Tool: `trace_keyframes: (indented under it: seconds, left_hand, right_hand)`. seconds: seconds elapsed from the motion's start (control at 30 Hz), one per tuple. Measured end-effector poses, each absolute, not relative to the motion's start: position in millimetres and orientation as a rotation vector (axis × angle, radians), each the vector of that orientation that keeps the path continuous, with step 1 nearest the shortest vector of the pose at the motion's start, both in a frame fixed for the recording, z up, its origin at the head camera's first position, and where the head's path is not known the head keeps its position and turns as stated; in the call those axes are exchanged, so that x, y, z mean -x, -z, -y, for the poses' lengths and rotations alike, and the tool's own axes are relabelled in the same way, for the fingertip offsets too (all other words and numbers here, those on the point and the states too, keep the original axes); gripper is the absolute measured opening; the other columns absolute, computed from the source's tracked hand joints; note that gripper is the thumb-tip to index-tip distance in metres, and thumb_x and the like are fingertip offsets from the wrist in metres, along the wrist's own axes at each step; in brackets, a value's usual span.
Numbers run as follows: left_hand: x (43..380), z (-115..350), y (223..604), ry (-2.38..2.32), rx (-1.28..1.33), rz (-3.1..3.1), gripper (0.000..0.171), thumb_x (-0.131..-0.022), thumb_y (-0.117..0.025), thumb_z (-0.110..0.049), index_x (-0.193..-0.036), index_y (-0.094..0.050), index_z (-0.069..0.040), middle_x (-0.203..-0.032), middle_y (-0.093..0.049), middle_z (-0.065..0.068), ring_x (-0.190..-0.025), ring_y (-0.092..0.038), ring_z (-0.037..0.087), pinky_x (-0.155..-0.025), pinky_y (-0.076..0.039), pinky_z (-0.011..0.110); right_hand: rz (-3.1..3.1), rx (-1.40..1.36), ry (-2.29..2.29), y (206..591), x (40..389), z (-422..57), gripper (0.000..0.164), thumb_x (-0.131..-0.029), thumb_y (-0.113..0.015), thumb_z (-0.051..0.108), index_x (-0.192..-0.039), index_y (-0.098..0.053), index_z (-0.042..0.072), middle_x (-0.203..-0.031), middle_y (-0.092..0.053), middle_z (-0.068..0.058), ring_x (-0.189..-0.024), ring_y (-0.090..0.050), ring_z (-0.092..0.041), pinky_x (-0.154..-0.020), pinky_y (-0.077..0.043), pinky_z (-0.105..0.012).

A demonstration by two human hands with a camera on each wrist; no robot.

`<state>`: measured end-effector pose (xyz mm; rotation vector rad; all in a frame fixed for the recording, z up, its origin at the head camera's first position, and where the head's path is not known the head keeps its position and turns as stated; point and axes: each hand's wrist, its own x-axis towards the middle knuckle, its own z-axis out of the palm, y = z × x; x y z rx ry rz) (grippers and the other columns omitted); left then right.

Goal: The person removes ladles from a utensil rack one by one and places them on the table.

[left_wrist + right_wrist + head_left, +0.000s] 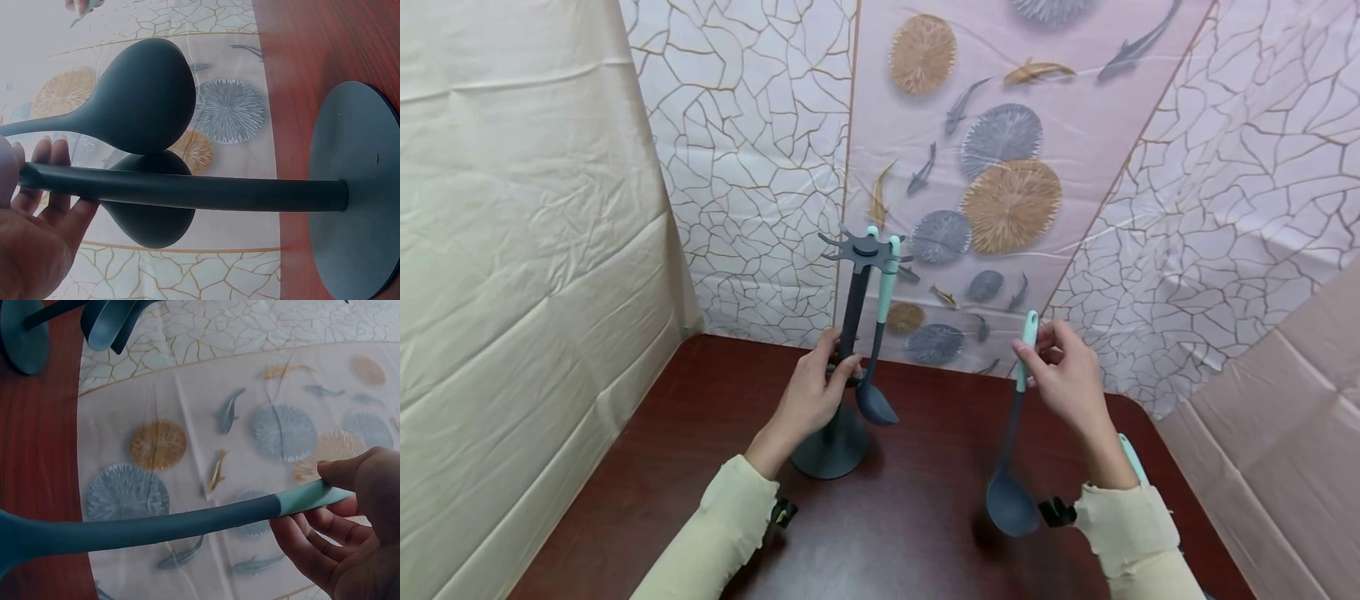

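Observation:
A dark grey utensil stand [853, 308] rises from a round base [829, 454], with hooked arms at its top. My left hand [814, 379] grips its pole about halfway up. Two utensils with mint handles hang from the hooks. One is a ladle [877, 405] just right of the pole; the other's dark bowl [153, 231] shows partly behind the pole in the left wrist view. To the right, my right hand [1063, 371] pinches the mint handle of another ladle [1013, 504] between thumb and fingers, holding it bowl-down, apart from the stand.
Beside my right wrist, another mint handle [1132, 458] shows at the table's right side, partly hidden by the arm. The dark red table [910, 517] ends at a patterned cloth backdrop [752, 167]. Pale cloth hangs at the left [527, 250] and right.

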<state>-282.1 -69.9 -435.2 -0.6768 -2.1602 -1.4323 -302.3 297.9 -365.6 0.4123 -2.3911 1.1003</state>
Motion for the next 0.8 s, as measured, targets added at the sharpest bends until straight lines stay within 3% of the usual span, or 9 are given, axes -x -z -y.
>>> trace_keyframes:
  seconds: [0.8]
  left_hand:
    - [283,71,436,1.449,0.685,2.153,0.025,-0.112,-0.058,-0.023,-0.135,-0.052,-0.015,-0.096,-0.068,0.003,-0.091,-0.072,0.027,-0.081,-0.062,0.037]
  right_hand:
    - [2.654,-0.326,-0.976,391,310,-351,0.032,-0.106,-0.068,0.032,-0.108,-0.054,0.004,-0.09,-0.06,-0.016,-0.065,-0.069,-0.028,-0.052,-0.059,-0.034]
